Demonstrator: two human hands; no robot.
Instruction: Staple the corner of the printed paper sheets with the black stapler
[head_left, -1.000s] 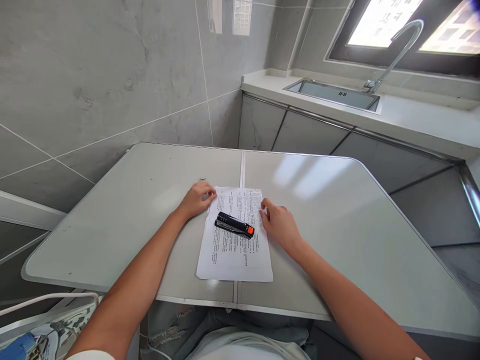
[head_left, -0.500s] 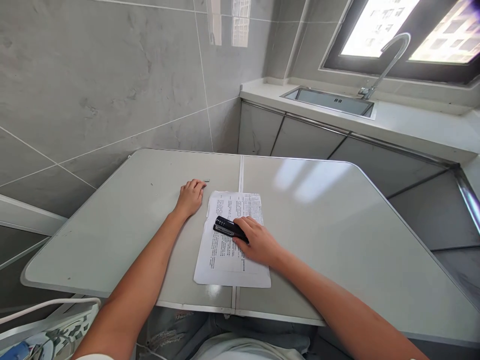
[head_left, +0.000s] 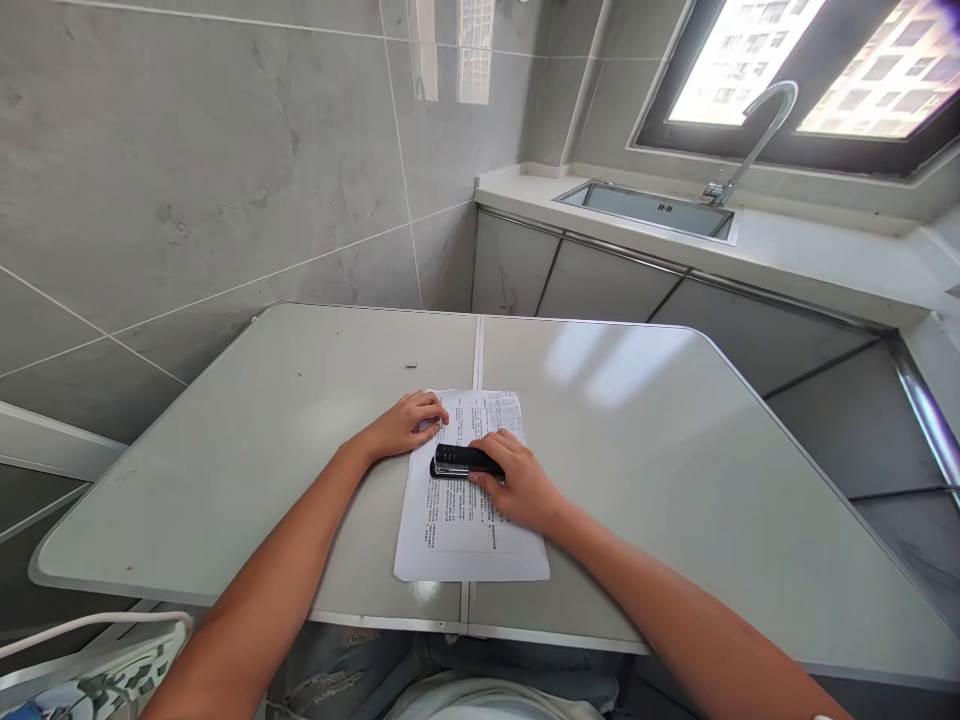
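A stack of printed paper sheets [head_left: 465, 520] lies on the grey folding table [head_left: 675, 450], across its middle seam. A black stapler [head_left: 456, 461] rests on the upper half of the sheets. My right hand [head_left: 517, 485] is closed around the stapler's right end. My left hand [head_left: 409, 422] presses on the top left corner of the sheets, fingers curled on the paper. A tiny staple [head_left: 410, 365] lies loose on the table beyond my left hand.
A tiled wall stands behind the table. To the right runs a white counter with a steel sink [head_left: 649, 208] and a tall tap [head_left: 750, 140] under a window. A white cable [head_left: 90, 625] runs past the table's near left corner.
My left hand came back from the bare table onto the paper's top left corner. My right hand turned the stapler more level while gripping it. The sheets shifted slightly.
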